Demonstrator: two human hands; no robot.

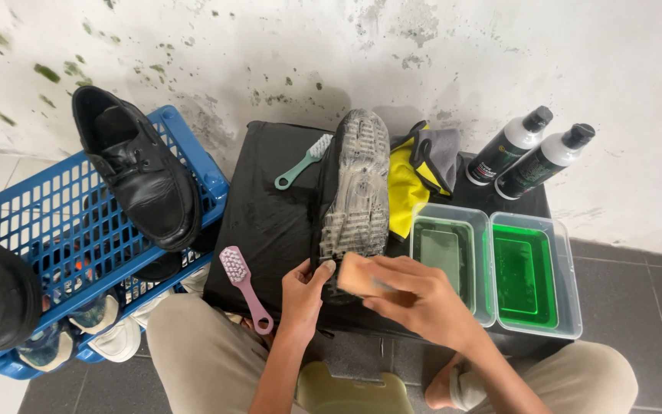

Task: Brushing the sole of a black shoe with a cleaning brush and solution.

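Observation:
A black shoe (355,188) lies sole-up on a black mat (270,215), its grey tread dirty and wet. My left hand (304,295) grips the near end of the shoe. My right hand (415,299) is closed on a tan wooden brush (358,274) pressed against the heel of the sole. A pink brush (243,285) lies on the mat left of my left hand. A green toothbrush-style brush (300,162) rests at the far side of the mat beside the shoe.
Two clear tubs of green liquid (526,272) sit to the right. Two bottles (526,153) lean on the stained wall, next to yellow and grey cloths (419,172). A blue crate (70,230) at left carries a black leather shoe (143,172) and other footwear.

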